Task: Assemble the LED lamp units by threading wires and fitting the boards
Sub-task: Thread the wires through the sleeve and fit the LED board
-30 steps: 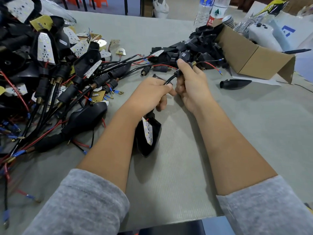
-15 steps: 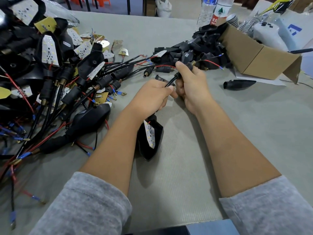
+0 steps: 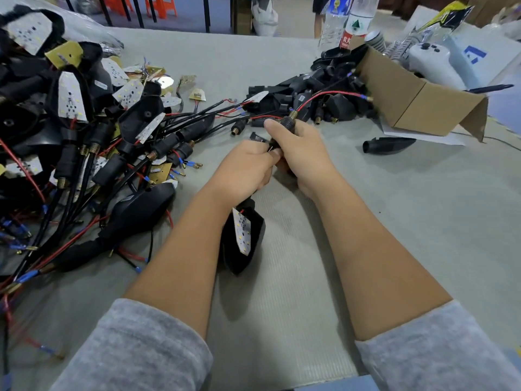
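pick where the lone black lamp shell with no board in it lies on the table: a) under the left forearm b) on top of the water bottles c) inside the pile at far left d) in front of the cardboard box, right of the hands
d: the empty black lamp shell lies alone on the table just in front of the cardboard box, to the right of the right hand.

The person wears soft grey knitted fabric sleeves. They are pushed up. The forearms and both hands are bare.

Assembly workshop: lamp-part heap, cardboard parts box on worktable
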